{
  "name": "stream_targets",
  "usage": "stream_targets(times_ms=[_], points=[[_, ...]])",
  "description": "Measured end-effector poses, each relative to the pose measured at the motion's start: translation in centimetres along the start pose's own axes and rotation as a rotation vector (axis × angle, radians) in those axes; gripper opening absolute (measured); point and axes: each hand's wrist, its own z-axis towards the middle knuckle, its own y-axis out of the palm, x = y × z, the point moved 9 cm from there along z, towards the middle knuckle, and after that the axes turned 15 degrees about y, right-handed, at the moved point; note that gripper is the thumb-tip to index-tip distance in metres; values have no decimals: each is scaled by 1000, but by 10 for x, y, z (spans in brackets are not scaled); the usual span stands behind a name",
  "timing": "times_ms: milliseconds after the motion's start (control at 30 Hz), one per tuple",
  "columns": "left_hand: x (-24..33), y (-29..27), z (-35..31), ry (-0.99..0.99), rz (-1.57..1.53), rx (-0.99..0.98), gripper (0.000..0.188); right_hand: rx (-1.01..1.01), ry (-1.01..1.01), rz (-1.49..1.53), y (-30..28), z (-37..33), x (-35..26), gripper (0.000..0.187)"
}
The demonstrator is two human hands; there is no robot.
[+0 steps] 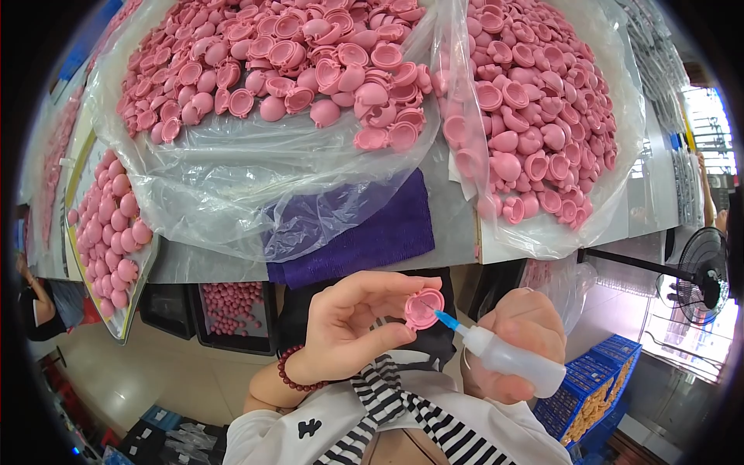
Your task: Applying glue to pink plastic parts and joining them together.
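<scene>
My left hand (353, 318) pinches a small pink plastic half-shell (424, 308) between thumb and fingers, its hollow side turned toward my right hand. A translucent white squeeze bottle (508, 359) is gripped in my right hand (531, 325). The bottle's blue needle tip (448, 318) points left, and its thin end reaches the inside of the shell. Whether any liquid comes out is too small to tell. Just beyond my hands, a purple cloth (368, 236) lies at the table's near edge, partly under clear plastic sheeting (225, 198).
Loose pink half-shells (287, 54) heap on the plastic ahead, and another pile (535, 116) fills a bag at right. Closed pink balls (108, 225) lie on a tray at left. Below the table edge sits a black bin (232, 310). Blue crates (593, 387) and a black fan (697, 275) stand right.
</scene>
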Motion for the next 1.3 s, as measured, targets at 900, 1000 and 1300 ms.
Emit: stream_targets(times_ms=[900,1000,1300], points=[[19,4,1,234,448,-46,38,71,155,-25,-14,-6,15,49],[22,7,3,263,412,-53,38,99,160,-26,-20,-8,14,48],[9,4,1,243,296,18,36,28,184,53,-20,-8,15,41]])
